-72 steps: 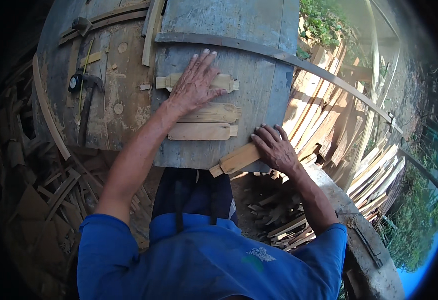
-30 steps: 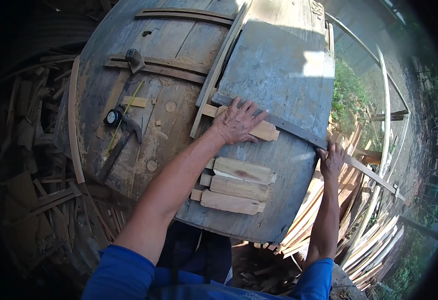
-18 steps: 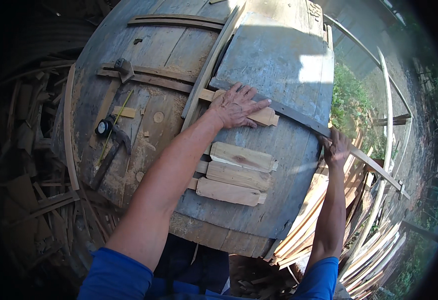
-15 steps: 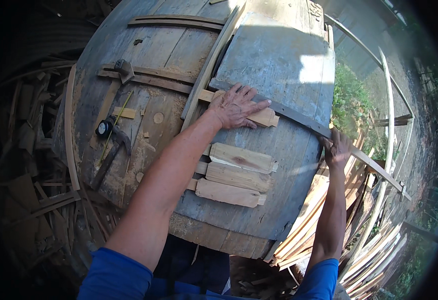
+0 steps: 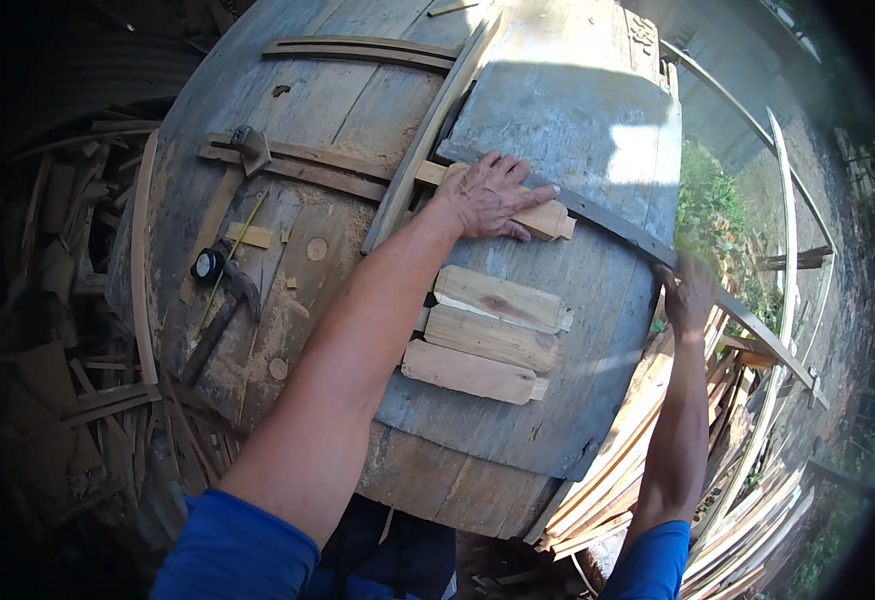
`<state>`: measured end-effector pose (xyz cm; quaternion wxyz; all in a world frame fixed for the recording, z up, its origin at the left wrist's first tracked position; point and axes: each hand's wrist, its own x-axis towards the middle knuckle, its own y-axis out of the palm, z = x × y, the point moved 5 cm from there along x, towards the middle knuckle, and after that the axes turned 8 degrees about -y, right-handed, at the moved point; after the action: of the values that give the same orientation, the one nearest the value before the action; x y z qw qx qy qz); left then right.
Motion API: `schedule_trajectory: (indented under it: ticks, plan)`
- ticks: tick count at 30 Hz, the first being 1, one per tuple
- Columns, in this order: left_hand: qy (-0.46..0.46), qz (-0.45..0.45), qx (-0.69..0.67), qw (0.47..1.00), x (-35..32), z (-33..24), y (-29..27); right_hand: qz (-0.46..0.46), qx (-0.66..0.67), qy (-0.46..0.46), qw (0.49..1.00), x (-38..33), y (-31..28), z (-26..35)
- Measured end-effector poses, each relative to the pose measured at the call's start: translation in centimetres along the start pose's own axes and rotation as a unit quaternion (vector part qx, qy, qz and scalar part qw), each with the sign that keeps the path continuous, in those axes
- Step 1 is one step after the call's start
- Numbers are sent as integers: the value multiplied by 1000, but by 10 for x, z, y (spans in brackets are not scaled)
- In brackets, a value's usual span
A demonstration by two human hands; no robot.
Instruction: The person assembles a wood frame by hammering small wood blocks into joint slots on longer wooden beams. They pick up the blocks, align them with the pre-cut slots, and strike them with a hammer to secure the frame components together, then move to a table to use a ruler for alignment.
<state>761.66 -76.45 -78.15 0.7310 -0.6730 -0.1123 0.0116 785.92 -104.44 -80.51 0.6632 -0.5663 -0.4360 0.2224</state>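
My left hand [image 5: 488,198] lies over a pale wooden block [image 5: 550,222] with shaped ends, fingers spread across its far side and thumb on the near side. Along the block's far side runs a long, narrow dark bar [image 5: 618,228], which my left fingertips touch. Past the table's right edge, my right hand [image 5: 693,290] is closed around that bar. Its outer end carries a small crosspiece. Nearer to me, three similar blocks lie side by side: the far one [image 5: 498,294], the middle one [image 5: 493,338] and the near one [image 5: 470,372].
A long wooden rail [image 5: 438,120] crosses the worn table [image 5: 338,240]. On the left lie a hammer [image 5: 243,288], a tape measure [image 5: 208,265] with its yellow tape out, a metal-headed tool [image 5: 250,145] and sawdust. Scrap wood [image 5: 58,220] and long strips [image 5: 608,450] flank the table.
The whole view has shifted slightly, so the table and blocks appear farther right. Both hands keep nearly the same places on the block and the bar.
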Motion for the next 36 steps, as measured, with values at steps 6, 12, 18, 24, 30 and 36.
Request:
schedule_trajectory:
  ticks: [6, 12, 18, 24, 30, 36]
  plan:
    - [10, -3, 1, 1000, 11, 7, 4, 15, -1, -1, 1000, 10, 0, -1]
    - [15, -16, 17, 1000, 22, 11, 1, 19, -9, 11, 1000, 22, -3, -2]
    - [14, -12, 18, 1000, 30, 16, 1, 19, -19, 11, 1000, 33, -1, -3]
    - [17, -17, 17, 1000, 40, 20, 4, 7, -19, 20, 1000, 38, 5, -9]
    - [15, -11, 13, 1000, 43, 24, 6, -1, -19, 13, 1000, 42, 10, -8]
    - [11, -10, 18, 1000, 48, 22, 3, -21, 10, 26, 999, 43, 14, -15]
